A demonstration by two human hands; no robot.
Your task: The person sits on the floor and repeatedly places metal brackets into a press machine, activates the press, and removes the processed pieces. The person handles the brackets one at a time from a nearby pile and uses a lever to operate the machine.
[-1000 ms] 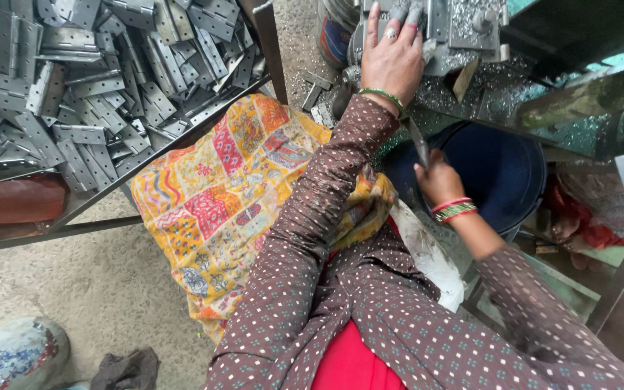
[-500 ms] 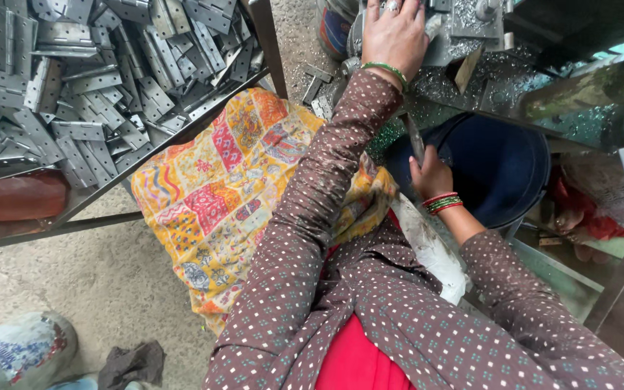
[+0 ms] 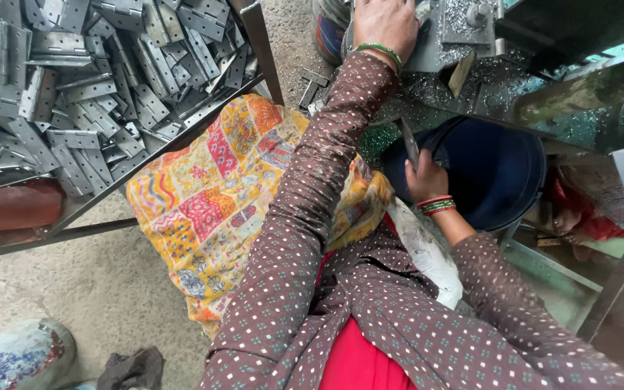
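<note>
My left hand [image 3: 386, 26] reaches far forward and lies palm down on grey metal pieces on the machine bed [image 3: 471, 32]. Its fingertips are cut off by the top edge of the view. A green bangle circles that wrist. My right hand [image 3: 425, 179], with red and green bangles, is closed on a thin flat metal strip [image 3: 408, 141] that points upward. It is held just above the left rim of a dark blue bucket [image 3: 496, 173]. Both arms wear brown dotted sleeves.
A big heap of grey metal hinge plates [image 3: 88, 79] fills an angled steel-framed tray at the upper left. A yellow patterned cloth bundle [image 3: 218, 195] lies beside my left arm. Metal shavings [image 3: 500, 87] cover the machine table. A sack [image 3: 16, 357] and a rag [image 3: 131, 370] lie on the concrete floor.
My left hand has slid further forward onto the machine bed, now partly past the top edge. My right hand stays over the bucket with the strip.
</note>
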